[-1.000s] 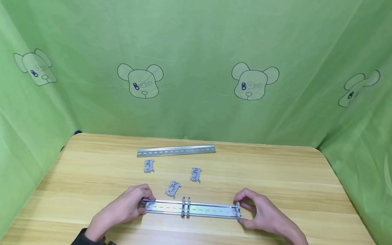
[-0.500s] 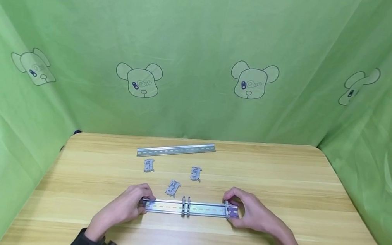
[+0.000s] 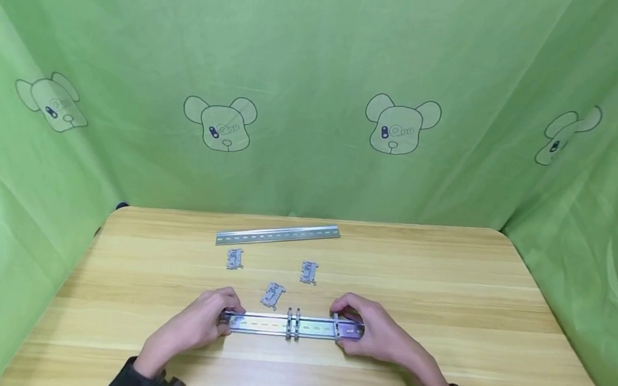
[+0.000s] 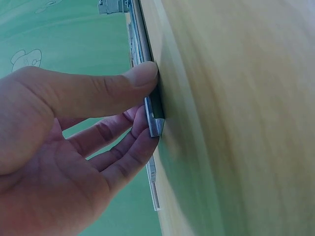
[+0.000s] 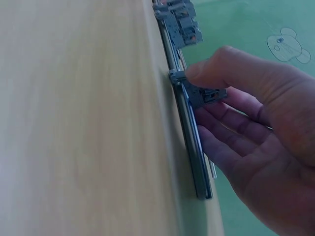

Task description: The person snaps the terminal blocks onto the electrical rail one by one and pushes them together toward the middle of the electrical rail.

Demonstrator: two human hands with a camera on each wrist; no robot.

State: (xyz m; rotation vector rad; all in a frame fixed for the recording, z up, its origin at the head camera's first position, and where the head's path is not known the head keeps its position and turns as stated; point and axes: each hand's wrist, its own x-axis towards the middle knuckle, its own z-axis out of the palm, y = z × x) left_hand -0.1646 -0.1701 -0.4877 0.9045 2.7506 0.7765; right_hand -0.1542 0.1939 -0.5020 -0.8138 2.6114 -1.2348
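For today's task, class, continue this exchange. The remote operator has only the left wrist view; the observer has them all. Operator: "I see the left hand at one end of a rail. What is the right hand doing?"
Observer: The right hand pinches a grey block that sits on the rail.
Operator: How many more are on it?
Observer: Two more grey blocks stand side by side near its middle.
Operator: And loose ones, farther back?
Observer: Three loose blocks lie on the table, between that rail and a second rail.
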